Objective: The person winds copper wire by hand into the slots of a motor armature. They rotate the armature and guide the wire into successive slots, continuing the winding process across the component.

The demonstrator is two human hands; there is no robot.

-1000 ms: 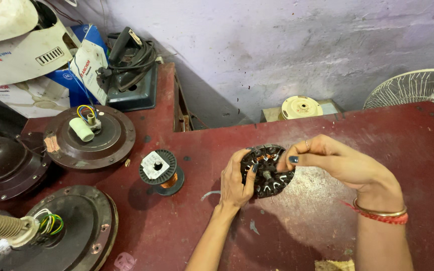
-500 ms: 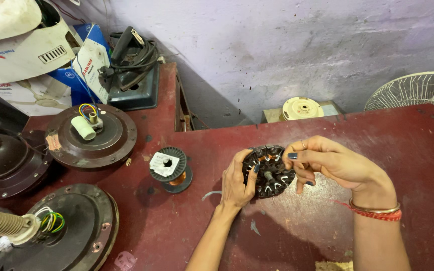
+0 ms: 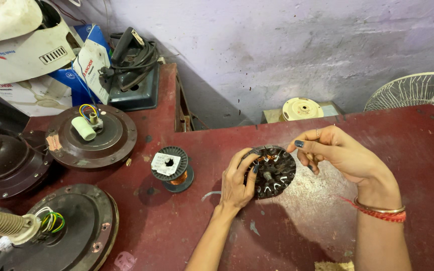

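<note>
— Hands first: what do the two hold?
— One stator (image 3: 273, 172), mid-surface. The left hand (image 3: 237, 181) grips its rim at nine o'clock; the right hand (image 3: 340, 153) pinches thin wire at its top, about one o'clock.
— Other things on the red surface (image 3: 302, 226)?
— One copper-wire spool (image 3: 172, 168) at nine o'clock of the stator, and three brown fan motors (image 3: 92, 135) farther left.
</note>
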